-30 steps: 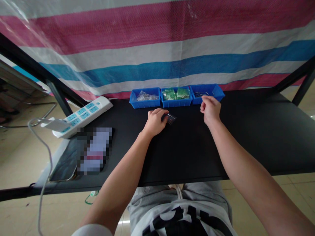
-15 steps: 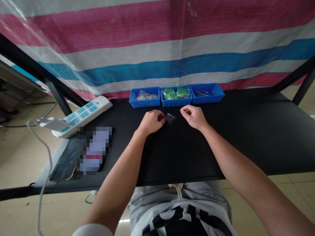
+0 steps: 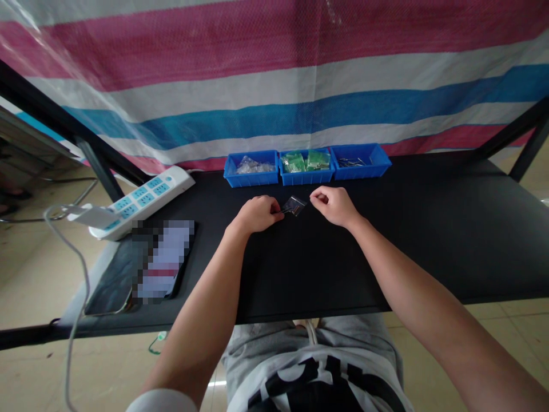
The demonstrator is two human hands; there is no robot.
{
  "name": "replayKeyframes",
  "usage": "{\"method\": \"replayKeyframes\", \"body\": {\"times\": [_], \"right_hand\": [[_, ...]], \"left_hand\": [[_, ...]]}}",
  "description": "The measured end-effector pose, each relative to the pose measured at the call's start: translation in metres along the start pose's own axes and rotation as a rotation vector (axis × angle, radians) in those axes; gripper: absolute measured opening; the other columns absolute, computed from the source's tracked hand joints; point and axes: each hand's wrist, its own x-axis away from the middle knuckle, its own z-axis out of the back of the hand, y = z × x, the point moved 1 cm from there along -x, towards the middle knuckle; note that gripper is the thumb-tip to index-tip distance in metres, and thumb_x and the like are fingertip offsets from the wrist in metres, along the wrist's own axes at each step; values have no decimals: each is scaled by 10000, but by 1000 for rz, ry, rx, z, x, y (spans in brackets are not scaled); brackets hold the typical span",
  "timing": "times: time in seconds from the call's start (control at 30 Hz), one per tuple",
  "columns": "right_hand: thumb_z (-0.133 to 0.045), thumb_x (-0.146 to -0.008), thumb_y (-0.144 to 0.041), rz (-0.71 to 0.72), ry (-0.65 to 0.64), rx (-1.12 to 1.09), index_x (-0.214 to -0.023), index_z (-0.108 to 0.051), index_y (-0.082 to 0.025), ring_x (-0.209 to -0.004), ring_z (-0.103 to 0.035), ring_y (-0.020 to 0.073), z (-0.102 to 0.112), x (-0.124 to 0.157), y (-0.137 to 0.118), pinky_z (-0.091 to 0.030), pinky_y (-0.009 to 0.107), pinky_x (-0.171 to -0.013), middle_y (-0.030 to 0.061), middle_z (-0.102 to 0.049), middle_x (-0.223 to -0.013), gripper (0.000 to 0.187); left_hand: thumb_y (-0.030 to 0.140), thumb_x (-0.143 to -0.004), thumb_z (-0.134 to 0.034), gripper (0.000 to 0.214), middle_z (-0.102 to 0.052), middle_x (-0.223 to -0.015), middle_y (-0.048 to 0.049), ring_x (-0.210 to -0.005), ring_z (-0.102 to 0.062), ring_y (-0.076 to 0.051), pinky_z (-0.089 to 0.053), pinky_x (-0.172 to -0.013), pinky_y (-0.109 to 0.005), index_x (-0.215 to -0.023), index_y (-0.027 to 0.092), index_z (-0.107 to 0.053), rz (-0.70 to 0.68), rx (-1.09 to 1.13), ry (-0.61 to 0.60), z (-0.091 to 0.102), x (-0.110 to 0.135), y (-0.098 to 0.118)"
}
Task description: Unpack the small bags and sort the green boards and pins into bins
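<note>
A small clear plastic bag (image 3: 294, 205) lies between my two hands on the black table (image 3: 429, 229). My left hand (image 3: 256, 213) is closed, with its fingertips pinching the bag's left edge. My right hand (image 3: 334, 205) is closed in a pinch at the bag's right corner; whatever small thing it holds is too small to name. Behind the hands stand three blue trays: the left tray (image 3: 250, 176) with clear bags, the middle tray (image 3: 307, 174) with green bags, the right tray (image 3: 364, 169) with small metal parts.
A white power strip (image 3: 143, 198) with a plugged adapter and grey cable lies at the table's left end. A phone (image 3: 160, 260) rests on a dark pad near the front left edge. A striped tarp (image 3: 274, 80) hangs behind the table.
My right hand drew back from the right blue tray to the small bag beside my left hand. My left hand kept its hold on the bag and lifted its edge slightly.
</note>
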Motion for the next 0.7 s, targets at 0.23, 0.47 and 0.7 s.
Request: {"method": "replayKeyframes", "body": {"times": [0.23,0.47,0.7], "right_hand": [[-576,-821,-265,-2,-30,-1,-771,-694,-174,-607,-634,162,-2,0,0,-440,263,-588,38,-707,-695,157],[-577,-815,-247,-5,-53,8,-778,-694,-163,-595,-624,154,-3,0,-2,-425,257,-580,42,-699,-686,149],[-550,-861,-303,18,-64,-23,-783,-691,-146,-575,-577,133,-2,0,-5,-384,248,-572,41,-685,-685,226]], "left_hand": [[253,-780,-627,76,-713,-818,-53,-724,-655,-215,-464,-625,-296,-788,218,-694,-10,20,46,-6,-1,11],[265,-779,-667,54,-706,-770,-36,-671,-635,-193,-466,-627,-295,-783,215,-688,-7,107,61,-13,-5,13],[282,-810,-660,109,-677,-849,-42,-748,-628,-172,-480,-705,-287,-841,182,-693,-85,134,164,-24,-6,21]]}}
